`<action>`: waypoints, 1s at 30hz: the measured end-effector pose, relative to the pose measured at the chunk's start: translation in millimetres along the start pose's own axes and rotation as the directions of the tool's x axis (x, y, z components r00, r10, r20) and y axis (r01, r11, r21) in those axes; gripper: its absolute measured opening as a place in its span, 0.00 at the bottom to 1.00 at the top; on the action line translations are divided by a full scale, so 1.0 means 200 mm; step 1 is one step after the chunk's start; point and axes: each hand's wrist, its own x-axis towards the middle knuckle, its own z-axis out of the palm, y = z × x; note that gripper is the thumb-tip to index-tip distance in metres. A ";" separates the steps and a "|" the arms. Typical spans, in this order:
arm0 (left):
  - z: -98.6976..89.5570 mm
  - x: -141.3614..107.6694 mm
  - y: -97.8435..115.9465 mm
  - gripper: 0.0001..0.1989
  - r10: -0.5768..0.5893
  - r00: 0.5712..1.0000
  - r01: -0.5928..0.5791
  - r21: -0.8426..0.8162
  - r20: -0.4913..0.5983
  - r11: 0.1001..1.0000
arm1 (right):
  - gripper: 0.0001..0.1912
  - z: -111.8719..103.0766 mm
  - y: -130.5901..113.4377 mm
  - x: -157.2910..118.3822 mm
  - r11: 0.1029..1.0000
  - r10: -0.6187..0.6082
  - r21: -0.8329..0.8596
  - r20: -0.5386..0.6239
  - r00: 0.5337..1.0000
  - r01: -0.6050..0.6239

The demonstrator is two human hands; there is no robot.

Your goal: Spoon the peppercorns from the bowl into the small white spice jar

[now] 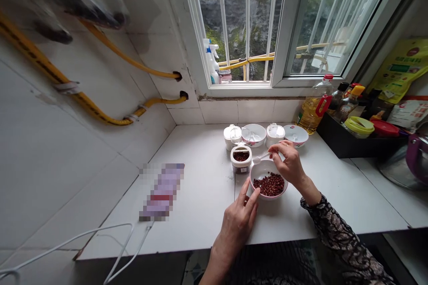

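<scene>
Presently, a small white spoon (262, 157) was pinched in the right hand (286, 162), its head held between the open jar (241, 170) and the bowl (262, 169). Dark red grains (270, 185) were contained in the bowl, set on the white counter (200, 200). Its near-left side was touched by the left hand (238, 220), fingers spread; whether it was gripped could not be told.
</scene>
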 end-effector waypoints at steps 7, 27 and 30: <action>0.00 0.01 0.00 0.18 0.013 1.000 -0.013 0.004 -0.008 1.000 | 0.10 0.04 0.05 -0.09 0.999 0.027 -0.047 0.285 0.958 -0.014; 0.00 0.00 0.00 0.18 0.016 1.000 -0.016 0.018 -0.001 1.000 | 0.09 0.01 0.07 -0.08 0.760 0.531 0.272 0.263 0.805 -0.590; 0.00 0.00 0.00 0.18 0.014 1.000 -0.014 0.016 0.006 1.000 | 0.09 0.02 0.07 -0.08 0.747 0.545 0.276 0.267 0.795 -0.604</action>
